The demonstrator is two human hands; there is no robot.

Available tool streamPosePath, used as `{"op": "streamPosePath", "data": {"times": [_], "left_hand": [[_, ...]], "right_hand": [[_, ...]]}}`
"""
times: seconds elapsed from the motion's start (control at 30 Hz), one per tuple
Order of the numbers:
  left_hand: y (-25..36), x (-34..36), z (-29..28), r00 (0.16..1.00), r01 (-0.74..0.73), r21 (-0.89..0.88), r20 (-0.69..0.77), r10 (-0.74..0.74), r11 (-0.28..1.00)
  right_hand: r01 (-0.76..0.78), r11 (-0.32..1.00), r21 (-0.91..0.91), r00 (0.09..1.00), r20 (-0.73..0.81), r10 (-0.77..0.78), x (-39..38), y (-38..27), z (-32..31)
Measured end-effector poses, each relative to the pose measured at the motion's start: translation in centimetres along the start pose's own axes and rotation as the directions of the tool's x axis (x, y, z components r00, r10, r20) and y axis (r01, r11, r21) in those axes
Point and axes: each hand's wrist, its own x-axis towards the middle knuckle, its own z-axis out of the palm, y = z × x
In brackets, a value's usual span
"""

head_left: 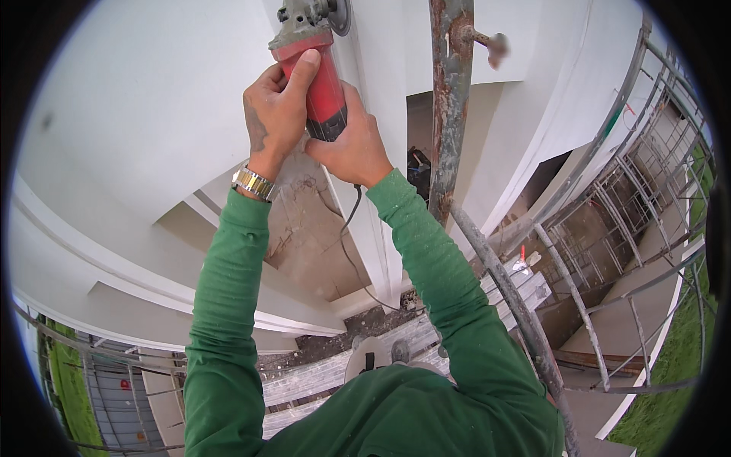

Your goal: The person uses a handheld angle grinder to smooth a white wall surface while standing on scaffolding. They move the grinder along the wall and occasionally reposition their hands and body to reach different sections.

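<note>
Both of my hands are wrapped round a red angle grinder [323,90] with a grey metal head and a black rear end. My left hand [276,107] grips it near the head, thumb laid along the red body. Lower down, my right hand [358,145] closes round the black end. The grinder's disc [340,15] shows at the top edge, beside a white column [378,46]. From the tool a dark power cord [352,217] hangs past my right wrist. Whether the disc is spinning I cannot tell.
A rusty upright scaffold pipe [451,107] with a protruding bolt stands right of my hands. Below it a slanting pipe [495,282] passes my right arm. Planks [415,335] lie under me. Scaffold frames [632,190] and grass [670,365] are at the right.
</note>
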Motion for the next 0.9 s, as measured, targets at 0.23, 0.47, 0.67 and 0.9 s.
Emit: {"op": "streamPosePath", "data": {"times": [0.23,0.47,0.67,0.9], "left_hand": [[0.0,0.3,0.1,1.0,0.006,0.018,-0.008,-0.006,1.0],[-0.3,-1.1,-0.3,0.997,0.079,0.044,0.022,-0.08,0.996],[-2.1,-2.1,0.3,0.998,0.055,-0.014,0.018,-0.055,0.998],[-2.0,-1.9,0.2,0.997,0.066,0.013,0.025,-0.067,0.998]], "right_hand": [[0.027,1.0,0.005,1.0,-0.001,-0.027,0.5,0.5,0.1],[-0.063,0.998,-0.013,0.997,0.034,0.064,-1.1,0.3,-0.1],[-0.074,0.997,-0.024,0.997,0.033,0.075,-2.1,1.5,-0.1],[-0.081,0.997,-0.014,0.996,0.035,0.081,-2.0,1.2,-0.1]]}}
